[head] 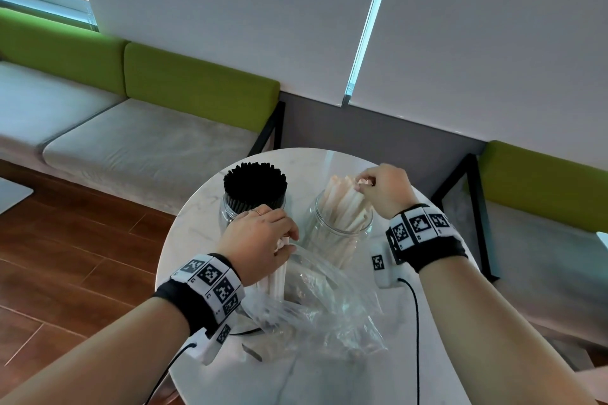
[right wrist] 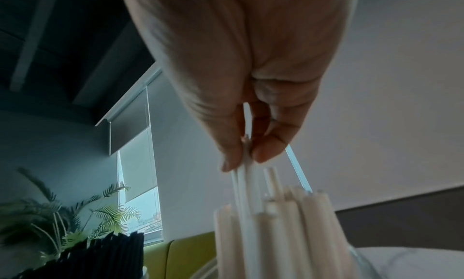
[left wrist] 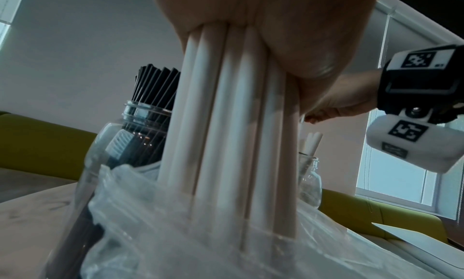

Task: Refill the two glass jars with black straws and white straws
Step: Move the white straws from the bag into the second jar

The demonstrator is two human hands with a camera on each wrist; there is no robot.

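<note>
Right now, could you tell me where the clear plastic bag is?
In the head view, the clear plastic bag lies crumpled on the round marble table, in front of both glass jars, under the left hand.

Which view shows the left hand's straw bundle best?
Left wrist: the white straw bundle fills the frame, running from the left hand into the plastic bag. Head view mostly hides it; right wrist view misses it.

Head view: from above, facing forward and down onto the round white marble table (head: 437,355), both forearms entering from the near edge. Left wrist view: from low near the table, looking up along the left hand (left wrist: 251,21), very close to a bundle of white paper straws (left wrist: 226,144). Right wrist view: beneath the right hand (right wrist: 251,74), facing up. All three share the clear glass jar of black straws (head: 253,189) (left wrist: 150,104) (right wrist: 100,257).
</note>
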